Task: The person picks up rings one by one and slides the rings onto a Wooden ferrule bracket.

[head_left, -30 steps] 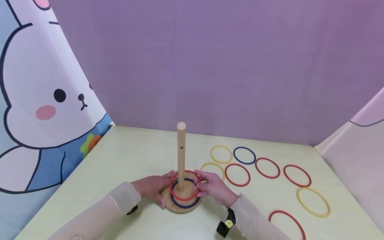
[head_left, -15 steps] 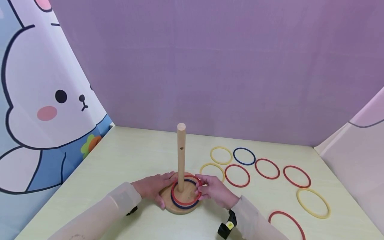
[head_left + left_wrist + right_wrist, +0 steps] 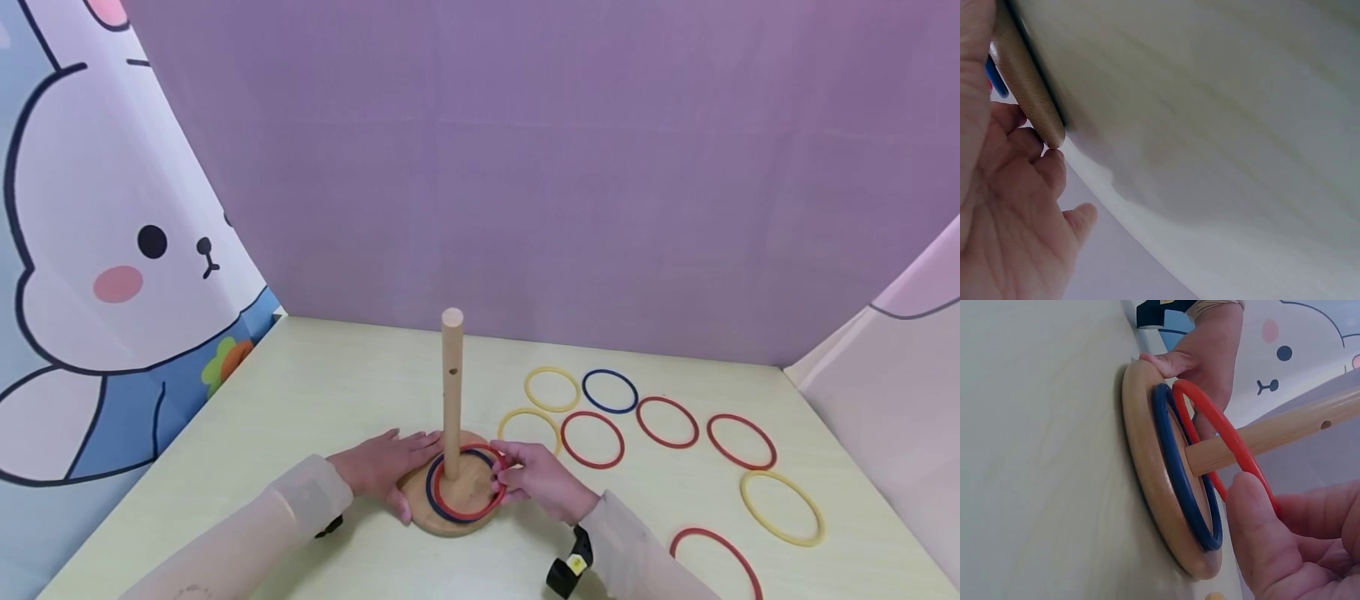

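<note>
- Since a second ago the red ring (image 3: 468, 493) has sunk down the peg (image 3: 452, 392), nearly onto the blue ring (image 3: 1180, 481).
- The right hand (image 3: 536, 479) has its grip pinched on the red ring's rim.
- The left hand (image 3: 382, 468) lies with its grip flat and relaxed against the wooden base (image 3: 420, 517).
- The pale desk (image 3: 337, 392) carries loose rings (image 3: 592, 437) on the right.
- A purple wall (image 3: 525, 167) stands behind, a bunny curtain (image 3: 97, 250) to the left.

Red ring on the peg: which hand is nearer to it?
Right. The right hand pinches the red ring at its rim, one side lifted off the blue ring. The left hand rests against the wooden base, apart from the ring.
</note>
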A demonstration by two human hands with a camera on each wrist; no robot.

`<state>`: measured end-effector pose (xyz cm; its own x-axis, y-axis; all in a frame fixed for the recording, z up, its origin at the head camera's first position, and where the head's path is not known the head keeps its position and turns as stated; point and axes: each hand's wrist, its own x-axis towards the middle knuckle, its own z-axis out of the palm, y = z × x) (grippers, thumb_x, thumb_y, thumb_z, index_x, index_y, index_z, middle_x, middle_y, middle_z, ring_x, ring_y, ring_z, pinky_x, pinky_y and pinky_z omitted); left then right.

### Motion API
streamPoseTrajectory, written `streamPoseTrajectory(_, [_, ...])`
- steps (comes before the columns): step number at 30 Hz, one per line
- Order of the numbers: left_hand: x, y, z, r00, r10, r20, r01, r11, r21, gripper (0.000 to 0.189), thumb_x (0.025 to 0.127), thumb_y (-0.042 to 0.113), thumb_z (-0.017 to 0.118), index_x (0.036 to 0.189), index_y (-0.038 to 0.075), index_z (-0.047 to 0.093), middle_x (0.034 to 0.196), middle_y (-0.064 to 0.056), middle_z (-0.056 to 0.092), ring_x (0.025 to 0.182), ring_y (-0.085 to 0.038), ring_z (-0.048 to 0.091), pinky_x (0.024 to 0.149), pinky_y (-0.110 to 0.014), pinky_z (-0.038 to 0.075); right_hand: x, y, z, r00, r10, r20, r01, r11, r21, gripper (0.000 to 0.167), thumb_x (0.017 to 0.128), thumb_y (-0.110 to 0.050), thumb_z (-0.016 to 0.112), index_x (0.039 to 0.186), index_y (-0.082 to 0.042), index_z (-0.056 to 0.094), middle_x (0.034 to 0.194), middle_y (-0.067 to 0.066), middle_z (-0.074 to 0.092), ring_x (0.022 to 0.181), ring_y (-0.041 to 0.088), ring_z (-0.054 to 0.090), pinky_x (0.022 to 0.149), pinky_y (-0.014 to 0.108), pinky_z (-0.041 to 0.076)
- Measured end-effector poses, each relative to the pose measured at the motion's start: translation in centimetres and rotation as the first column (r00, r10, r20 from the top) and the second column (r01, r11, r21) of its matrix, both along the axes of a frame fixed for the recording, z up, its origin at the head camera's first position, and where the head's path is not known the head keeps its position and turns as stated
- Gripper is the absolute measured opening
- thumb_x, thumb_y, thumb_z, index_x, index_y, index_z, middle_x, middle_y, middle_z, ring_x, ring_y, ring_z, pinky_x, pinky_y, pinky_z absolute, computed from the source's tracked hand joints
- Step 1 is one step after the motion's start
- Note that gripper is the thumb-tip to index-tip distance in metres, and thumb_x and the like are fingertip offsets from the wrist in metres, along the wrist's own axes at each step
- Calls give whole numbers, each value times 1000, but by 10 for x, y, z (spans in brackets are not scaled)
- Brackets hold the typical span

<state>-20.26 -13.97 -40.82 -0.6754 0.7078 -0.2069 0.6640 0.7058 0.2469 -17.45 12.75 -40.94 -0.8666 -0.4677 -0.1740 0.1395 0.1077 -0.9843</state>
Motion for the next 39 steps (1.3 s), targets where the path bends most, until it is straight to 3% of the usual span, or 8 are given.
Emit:
streamPoseTrajectory(8, [0,0,2,1000,-14,-19,14,1000,-8,111,62,51,82,149,2,32,153,-15,30,138,-33,32,110,-55,25,-1,0,-2,1000,-12,4,11,999,44,52,91,13,47,141,13,33,92,8,53,79,15,62,65,27,56])
streamPoseTrajectory(15, [0,0,2,995,-54,-86,52,998,-33,110,61,53,81,147,2,35,152,-15,34,136,-32,35,109,-52,29,-2,-2,-2,1000,-11,-4,11,996,85,52,91,12,48,141,12,35,91,9,52,78,15,62,64,28,56])
streamPoseTrajectory(20, [-2,1,1,994,-61,-93,58,998,-35,111,61,56,80,147,2,35,152,-15,34,136,-32,35,108,-52,30,-5,-2,-2,995,22,-92,-3,978,208,49,89,8,52,138,6,46,89,9,52,71,14,57,58,28,53])
streamPoseTrajectory(25, [-2,0,1,994,-62,-90,60,998,-31,112,61,55,81,147,2,35,152,-14,34,136,-31,36,107,-53,32,-7,-3,-1,981,61,-182,3,943,333,46,87,7,54,133,1,55,85,4,53,60,14,45,48,22,38])
streamPoseTrajectory(39, [-2,-1,0,991,-76,-109,73,997,-32,110,62,55,80,147,0,34,151,-15,34,135,-31,37,106,-54,33,-7,-6,0,967,94,-236,-4,934,358,47,87,8,55,133,6,52,88,10,57,52,13,46,47,25,45])
